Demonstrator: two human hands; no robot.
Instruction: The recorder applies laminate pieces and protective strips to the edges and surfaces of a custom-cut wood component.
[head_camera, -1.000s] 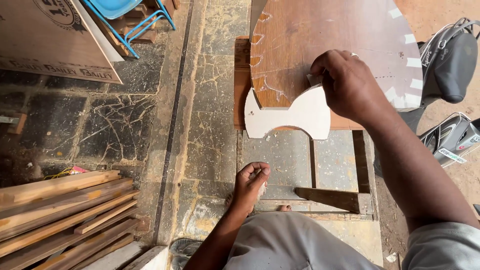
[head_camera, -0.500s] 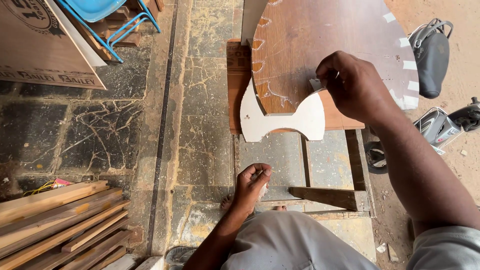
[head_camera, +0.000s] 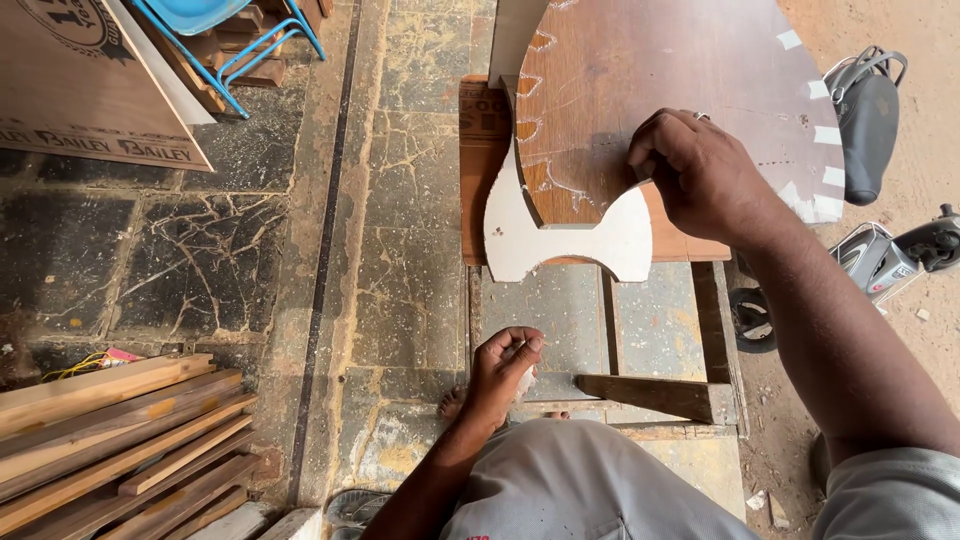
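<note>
Currently right hand is pinching the brown curved panel's edge, steadying it over the white cutout; left hand is curling loosely closed, resting near the knee.

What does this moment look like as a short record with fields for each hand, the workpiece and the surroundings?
right hand: right hand pressed on the edge of the round brown wooden board
left hand: left hand loosely closed, low near the knee, touching no board
under the board: white curved cut-out panel
support: wooden frame over the cracked stone floor
left side: stack of wooden planks
far left: blue metal chair
</note>
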